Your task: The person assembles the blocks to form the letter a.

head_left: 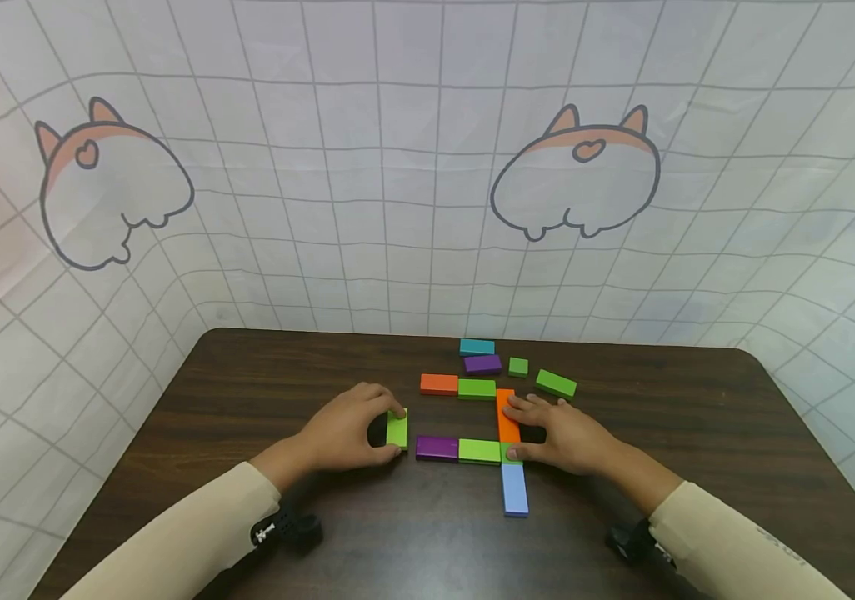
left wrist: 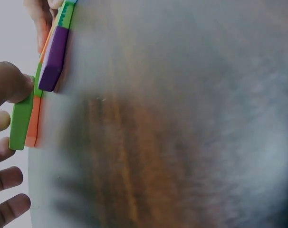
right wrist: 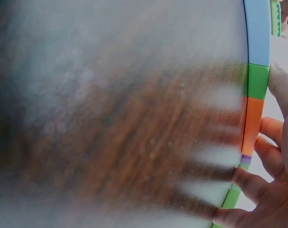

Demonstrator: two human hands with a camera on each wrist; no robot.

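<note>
My left hand pinches a light green block by its ends, thumb at the near end and a finger at the far end. In the left wrist view that green block shows near the thumb. My right hand rests its fingers on an upright-running orange block, its thumb touching a small green square block. A light blue block continues the column toward me. To the left of the square, a light green block and a purple block form a row.
Farther back lie a red-orange block and a green block end to end. Behind them are a purple block, a teal block, a small green block and a slanted green block. A patterned curtain surrounds the dark table.
</note>
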